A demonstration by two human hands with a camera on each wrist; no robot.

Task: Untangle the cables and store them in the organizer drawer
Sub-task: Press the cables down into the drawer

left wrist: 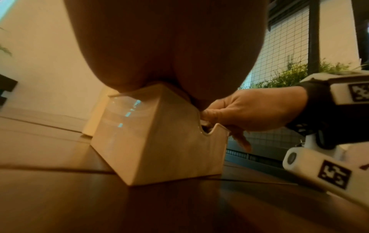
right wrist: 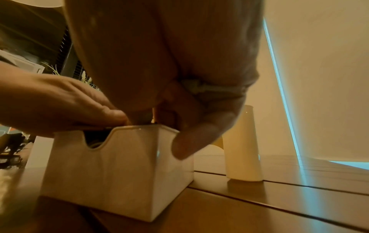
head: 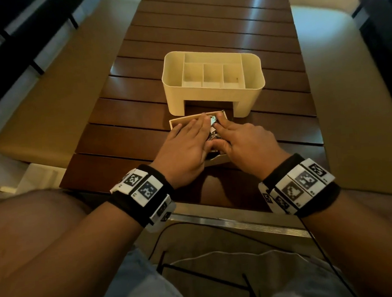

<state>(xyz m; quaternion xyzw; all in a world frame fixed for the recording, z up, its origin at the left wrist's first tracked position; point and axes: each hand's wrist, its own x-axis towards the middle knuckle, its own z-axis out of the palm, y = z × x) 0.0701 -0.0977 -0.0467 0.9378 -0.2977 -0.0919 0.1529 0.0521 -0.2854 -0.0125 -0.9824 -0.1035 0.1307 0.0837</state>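
A cream drawer [head: 173, 123] stands pulled right out on the table, just in front of the cream organizer [head: 210, 94] and its empty slot. A dark bundle of cables [head: 213, 131] lies in the drawer and shows only between my hands. My left hand [head: 185, 144] lies flat over the drawer's left half, fingers straight, pressing on the cables. My right hand [head: 242, 141] covers the right half with its fingers stretched forward and its thumb on the bundle. In the right wrist view one finger [right wrist: 189, 141] hangs outside the drawer [right wrist: 111, 170] wall. Most of the cables are hidden.
The dark slatted wooden table [head: 207, 34] runs away from me, with cream cushioned benches on the left [head: 40, 99] and right [head: 346, 95]. The organizer's top compartments hold nothing. Thin black wires [head: 196, 268] cross my lap below the table's near edge [head: 240, 223].
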